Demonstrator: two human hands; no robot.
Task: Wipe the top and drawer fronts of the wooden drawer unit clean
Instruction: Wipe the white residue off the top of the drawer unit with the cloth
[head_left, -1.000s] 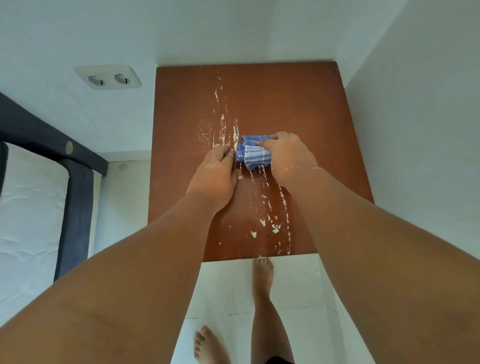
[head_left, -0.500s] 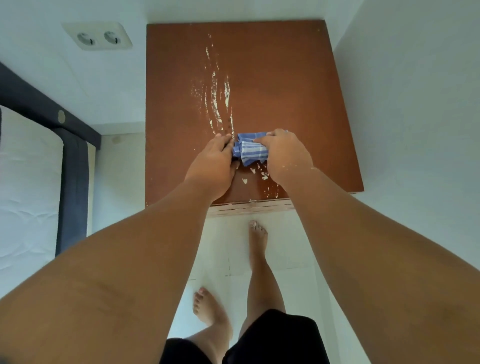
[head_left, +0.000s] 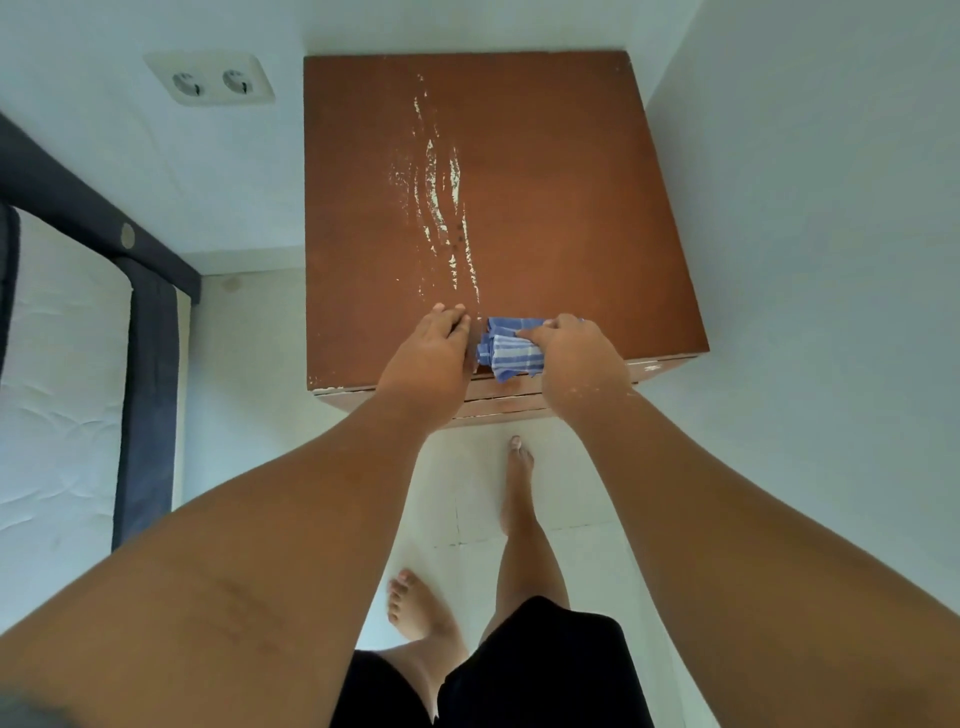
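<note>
- Cloth (head_left: 506, 351), blue-striped and bunched, sits at the front top edge of the wooden drawer unit (head_left: 571, 208).
- Our right grip (head_left: 576, 364) curls round it.
- Our left grip (head_left: 431, 358) presses flat beside it, holding nothing.
- White flaky streaks (head_left: 441, 208) mark the top.

Your reddish-brown wooden drawer unit (head_left: 545, 208) has a plain surface, marked down its middle by wavy cream-white streaks (head_left: 441, 197). At its 6 o'clock edge, the blue striped cloth (head_left: 511, 349) shows pale blue and white bands crossing in a check. White specks dot your right hand (head_left: 576, 358). At 10 o'clock is a white double wall socket (head_left: 210, 80). At 9 o'clock a dark navy bed frame (head_left: 145, 405) borders a white quilted mattress (head_left: 57, 389). Your shorts (head_left: 535, 670) are black and the tiled floor (head_left: 457, 493) is white.
</note>
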